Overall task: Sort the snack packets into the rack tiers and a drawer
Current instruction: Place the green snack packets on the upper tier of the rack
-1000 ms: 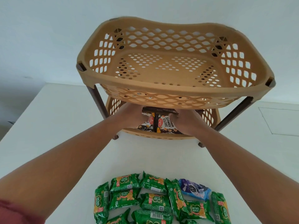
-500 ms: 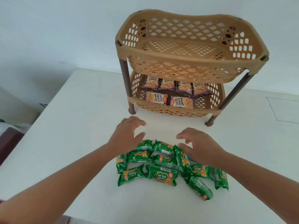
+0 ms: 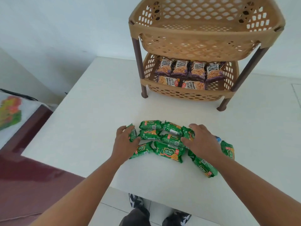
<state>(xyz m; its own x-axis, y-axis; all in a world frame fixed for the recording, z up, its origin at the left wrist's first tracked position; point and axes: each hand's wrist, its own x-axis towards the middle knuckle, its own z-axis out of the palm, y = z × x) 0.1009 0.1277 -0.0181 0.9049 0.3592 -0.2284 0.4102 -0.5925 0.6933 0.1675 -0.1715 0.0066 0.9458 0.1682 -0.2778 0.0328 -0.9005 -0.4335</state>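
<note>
Green biscuit packets (image 3: 169,151) lie in a cluster on the white table (image 3: 97,111), in front of the rack (image 3: 206,38). Left hand (image 3: 125,141) grips one green packet (image 3: 132,134) at the cluster's left edge; right hand (image 3: 201,141) curls its fingers over another packet (image 3: 189,133). Salted peanut packets (image 3: 189,72) fill the lower tier (image 3: 187,93).

A bunch of green packets (image 3: 168,151) lies flat on the white table, right under the fingers of both hands. One green packet (image 3: 132,134) stands on its edge between the left thumb and fingers. Another green one (image 3: 189,133) sits under the right fingertips. A bit of a blue packet (image 3: 218,139) peeks out just past the right hand. Far beyond the fingers stands the tan rack (image 3: 206,38). Its top tier holds nothing. Its bottom tier holds six peanut packets (image 3: 189,71), four leaning at the back and two lying in front.
</note>
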